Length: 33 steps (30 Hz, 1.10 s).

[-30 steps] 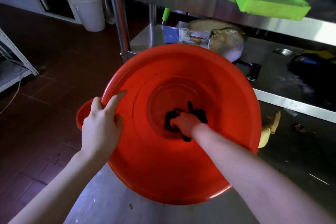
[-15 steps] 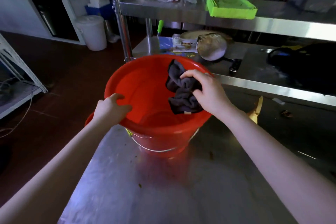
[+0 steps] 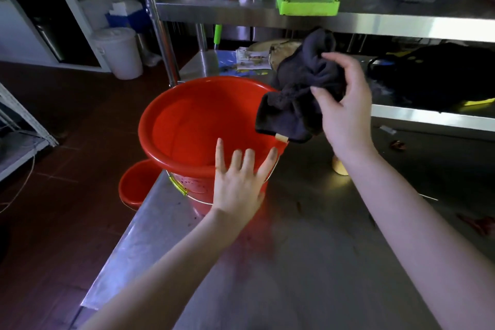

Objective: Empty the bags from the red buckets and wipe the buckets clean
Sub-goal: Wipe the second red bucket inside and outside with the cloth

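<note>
Head view: the red bucket (image 3: 192,126) stands upright at the left edge of the desk (image 3: 294,262), its inside showing plain red wall. The left hand (image 3: 238,182), fingers straight and spread, rests on the bucket's near rim. The right hand (image 3: 345,112) grips a bunched dark cloth (image 3: 297,94) above the right rim. A second red bucket (image 3: 136,185) sits lower, beside the desk.

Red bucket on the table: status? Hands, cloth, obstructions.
Left hand open, fingers spread at near rim of red bucket. Right hand grips dark cloth above right rim. Bucket upright on steel table, no bag visible inside. Nothing in the way.
</note>
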{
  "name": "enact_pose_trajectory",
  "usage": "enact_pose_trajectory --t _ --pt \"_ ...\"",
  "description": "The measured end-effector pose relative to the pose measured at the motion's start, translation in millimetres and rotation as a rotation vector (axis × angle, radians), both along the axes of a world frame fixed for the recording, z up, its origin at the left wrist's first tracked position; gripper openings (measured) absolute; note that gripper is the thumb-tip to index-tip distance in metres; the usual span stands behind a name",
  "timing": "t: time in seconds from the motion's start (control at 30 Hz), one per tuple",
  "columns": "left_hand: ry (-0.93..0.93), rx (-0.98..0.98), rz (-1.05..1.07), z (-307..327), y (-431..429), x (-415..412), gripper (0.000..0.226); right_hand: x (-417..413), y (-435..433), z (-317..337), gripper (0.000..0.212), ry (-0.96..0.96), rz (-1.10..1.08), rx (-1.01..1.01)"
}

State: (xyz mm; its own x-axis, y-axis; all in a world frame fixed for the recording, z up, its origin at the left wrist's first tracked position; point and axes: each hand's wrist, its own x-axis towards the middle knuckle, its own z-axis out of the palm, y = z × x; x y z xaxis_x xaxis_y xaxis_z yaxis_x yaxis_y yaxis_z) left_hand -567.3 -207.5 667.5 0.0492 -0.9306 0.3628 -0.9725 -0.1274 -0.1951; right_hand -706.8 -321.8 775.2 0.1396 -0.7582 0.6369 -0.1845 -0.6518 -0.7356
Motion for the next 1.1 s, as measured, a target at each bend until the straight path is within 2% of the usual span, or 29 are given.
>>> enact_pose_trajectory --t 0.1,0.23,0.33,0.47,0.63,0.73,0.8,0.87,0.97,1.07,1.1 --pt "-0.003 -0.019 0.047 6 -5 3 0.079 -22 3 2 0.048 -0.015 -0.026 0.023" --pt "0.212 -0.025 -0.07 27 2 39 0.062 -35 15 -7 0.045 0.009 0.003 0.1" --pt "0.315 -0.11 -0.141 44 15 73 0.05 -29 26 -15 0.042 0.041 0.044 0.153" --pt "0.433 -0.231 -0.157 55 35 119 0.05 1 42 -17 0.037 0.026 0.122 0.171" --pt "0.784 -0.436 -0.047 54 65 176 0.048 89 68 -14 0.036 0.053 0.179 0.135" --pt "0.978 -0.479 0.04 46 80 199 0.042 167 94 -33 0.044 0.242 0.212 0.077" --pt "1.066 -0.453 0.108 35 89 214 0.041 216 115 -58 0.05 0.513 0.202 0.043" --pt "1.164 -0.421 0.168 24 99 228 0.041 247 136 -82 0.062 0.73 0.087 -0.031" --pt "1.223 -0.373 0.15 14 108 246 0.037 269 150 -100 0.071 0.712 -0.059 -0.094" --pt "1.275 -0.261 0.148 20 102 267 0.016 282 151 -106 0.068 0.748 -0.148 -0.086" --pt "1.287 -0.239 0.164 25 95 274 0.02 287 152 -108 0.067 0.765 -0.157 -0.067"
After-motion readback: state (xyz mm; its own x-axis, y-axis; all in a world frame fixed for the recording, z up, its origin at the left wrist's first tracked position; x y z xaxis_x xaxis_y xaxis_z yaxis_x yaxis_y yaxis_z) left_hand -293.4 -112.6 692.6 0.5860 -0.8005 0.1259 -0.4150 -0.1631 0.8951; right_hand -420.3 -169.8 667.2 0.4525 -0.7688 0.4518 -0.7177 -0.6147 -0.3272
